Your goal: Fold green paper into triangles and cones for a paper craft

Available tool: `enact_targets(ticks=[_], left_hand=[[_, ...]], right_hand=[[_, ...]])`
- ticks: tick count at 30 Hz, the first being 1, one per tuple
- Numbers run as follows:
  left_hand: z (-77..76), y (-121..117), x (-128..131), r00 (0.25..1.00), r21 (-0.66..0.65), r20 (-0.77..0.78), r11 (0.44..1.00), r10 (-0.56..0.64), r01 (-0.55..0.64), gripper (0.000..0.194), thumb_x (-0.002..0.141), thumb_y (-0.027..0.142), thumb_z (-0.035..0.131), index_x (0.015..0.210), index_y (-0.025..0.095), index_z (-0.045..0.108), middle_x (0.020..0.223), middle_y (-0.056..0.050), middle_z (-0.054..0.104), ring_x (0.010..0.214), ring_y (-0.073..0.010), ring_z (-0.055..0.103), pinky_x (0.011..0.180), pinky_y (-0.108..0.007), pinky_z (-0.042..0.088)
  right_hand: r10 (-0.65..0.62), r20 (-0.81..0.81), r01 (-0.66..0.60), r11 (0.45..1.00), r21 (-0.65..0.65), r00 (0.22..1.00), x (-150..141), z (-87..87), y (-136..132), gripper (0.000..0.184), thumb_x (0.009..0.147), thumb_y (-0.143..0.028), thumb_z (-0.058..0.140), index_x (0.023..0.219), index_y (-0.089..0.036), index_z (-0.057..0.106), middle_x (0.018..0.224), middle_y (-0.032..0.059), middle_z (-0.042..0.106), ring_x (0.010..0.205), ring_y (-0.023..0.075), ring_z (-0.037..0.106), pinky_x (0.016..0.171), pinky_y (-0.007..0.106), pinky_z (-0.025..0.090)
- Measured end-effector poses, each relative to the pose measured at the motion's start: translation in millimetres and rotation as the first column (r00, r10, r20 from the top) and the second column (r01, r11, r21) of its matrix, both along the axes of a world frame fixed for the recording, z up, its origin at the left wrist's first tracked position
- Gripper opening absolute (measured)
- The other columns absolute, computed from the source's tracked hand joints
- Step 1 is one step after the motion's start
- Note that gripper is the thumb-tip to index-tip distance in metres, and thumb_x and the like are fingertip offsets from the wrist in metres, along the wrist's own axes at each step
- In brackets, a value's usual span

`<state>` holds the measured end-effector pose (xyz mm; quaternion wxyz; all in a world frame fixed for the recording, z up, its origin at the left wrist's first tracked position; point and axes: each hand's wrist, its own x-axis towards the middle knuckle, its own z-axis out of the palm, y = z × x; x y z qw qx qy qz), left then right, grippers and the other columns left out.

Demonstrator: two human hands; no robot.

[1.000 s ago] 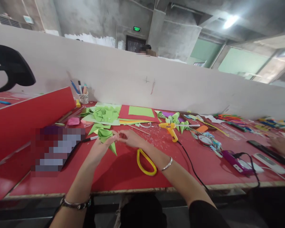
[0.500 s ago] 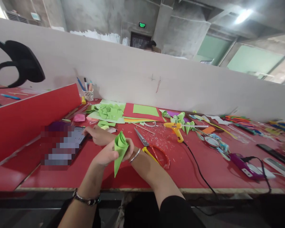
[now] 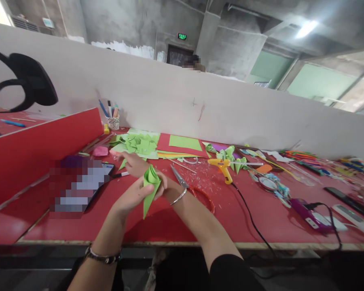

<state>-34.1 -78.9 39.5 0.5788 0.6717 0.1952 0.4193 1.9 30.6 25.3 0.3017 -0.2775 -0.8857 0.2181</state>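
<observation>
My left hand [image 3: 141, 192] is closed around a rolled green paper cone [image 3: 151, 188], its point hanging down and its coiled layers showing at the top. Passing behind the cone, my right arm reaches across to the left. At its end my right hand [image 3: 132, 163] has its fingers stretched out over the red table, near the small green paper pieces [image 3: 138, 144]; nothing shows in it. A phone [image 3: 92, 186], partly blurred, lies left of both hands. Between phone and right hand is a black and white pen [image 3: 120, 175]. Scissors [image 3: 179, 177] lie partly under my right forearm.
A yellow glue gun [image 3: 223, 167] rests right of the scissors, its black cord running to the table's front edge. Beyond it are finished-looking green paper cones [image 3: 229, 153]. A purple power strip [image 3: 309, 216] lies at right. A red panel [image 3: 45, 151] stands at left.
My right hand has lifted off the phone's top edge and moved up and right, and its fingers have straightened. The left hand and paper cone have shifted slightly left.
</observation>
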Motion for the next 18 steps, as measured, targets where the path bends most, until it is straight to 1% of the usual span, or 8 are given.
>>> enact_targets(ticks=[1,3,5,6,9,11,13,18], left_hand=[[-0.3,0.2,-2.9,0.998,-0.004,-0.051,1.000,0.030,-0.030,0.048,0.071,0.060,0.046,0.087,0.016,0.050,0.056,0.003,0.041,0.049,-0.0089,0.032,0.051,-0.024,0.027],[0.1,0.9,-8.1,0.966,-0.008,-0.213,0.988,0.146,-0.151,0.044,0.072,0.056,0.047,0.087,0.015,0.052,0.062,0.002,0.045,0.053,-0.0101,0.037,0.053,-0.024,0.031],[1.3,1.9,-10.7,0.869,0.035,-0.412,0.958,0.273,-0.284,0.040,0.073,0.052,0.048,0.085,0.014,0.054,0.067,0.000,0.048,0.059,-0.0123,0.042,0.056,-0.025,0.035],[1.9,2.5,-10.6,0.811,0.076,-0.495,0.945,0.313,-0.319,0.039,0.073,0.051,0.048,0.085,0.014,0.054,0.068,-0.001,0.050,0.062,-0.0136,0.044,0.058,-0.025,0.036],[1.9,4.2,-6.2,0.704,0.182,-0.636,0.948,0.317,-0.263,0.041,0.070,0.050,0.051,0.093,0.016,0.057,0.080,-0.002,0.059,0.072,-0.0179,0.051,0.066,-0.028,0.040],[0.0,5.0,-2.7,0.653,0.209,-0.696,0.954,0.299,-0.213,0.044,0.068,0.049,0.054,0.097,0.017,0.057,0.087,-0.003,0.062,0.078,-0.0211,0.053,0.070,-0.030,0.041],[-3.2,6.1,-1.1,0.610,0.224,-0.736,0.956,0.293,-0.189,0.042,0.067,0.047,0.055,0.095,0.016,0.059,0.087,-0.005,0.063,0.077,-0.0235,0.055,0.068,-0.032,0.041],[-12.1,10.3,-3.8,0.609,0.269,-0.721,0.943,0.332,-0.196,0.027,0.066,0.029,0.054,0.090,0.018,0.057,0.086,-0.004,0.064,0.075,-0.0240,0.056,0.064,-0.030,0.040]], right_hand=[[0.059,0.005,-0.059,0.996,0.067,0.998,10.8,2.9,5.2,0.033,0.071,0.003,0.041,0.093,-0.018,0.052,0.092,0.0005,0.059,0.079,0.0103,0.052,0.073,0.022,0.040],[0.060,0.019,-0.062,0.995,0.083,0.998,36.2,6.1,13.8,0.022,0.072,-0.002,0.045,0.089,-0.015,0.052,0.087,0.0019,0.058,0.077,0.0111,0.051,0.072,0.022,0.040],[-0.006,0.054,-0.001,0.993,0.118,0.999,60.1,4.1,17.8,0.018,0.072,-0.012,0.054,0.090,-0.014,0.052,0.088,0.0036,0.056,0.081,0.0137,0.049,0.075,0.026,0.039],[-0.058,0.091,0.046,0.990,0.132,0.994,69.1,1.1,18.0,0.021,0.071,-0.017,0.059,0.090,-0.013,0.052,0.088,0.0043,0.055,0.082,0.0149,0.049,0.076,0.028,0.039],[-0.125,0.180,0.103,0.987,0.127,0.976,78.2,-12.0,15.0,0.027,0.070,-0.023,0.063,0.092,-0.014,0.052,0.092,0.0054,0.054,0.088,0.0165,0.047,0.079,0.029,0.037],[-0.144,0.200,0.124,0.986,0.111,0.969,71.7,-20.1,13.2,0.026,0.073,-0.024,0.061,0.095,-0.015,0.052,0.094,0.0053,0.054,0.088,0.0158,0.048,0.077,0.028,0.037],[-0.161,0.194,0.143,0.984,0.103,0.968,61.7,-25.2,13.5,0.021,0.077,-0.027,0.056,0.096,-0.017,0.053,0.094,0.0044,0.054,0.086,0.0146,0.049,0.075,0.026,0.036],[-0.198,0.244,0.181,0.979,0.089,0.950,49.1,-28.4,19.6,0.012,0.083,-0.024,0.048,0.090,-0.020,0.057,0.088,0.0020,0.056,0.078,0.0129,0.051,0.068,0.023,0.036]])
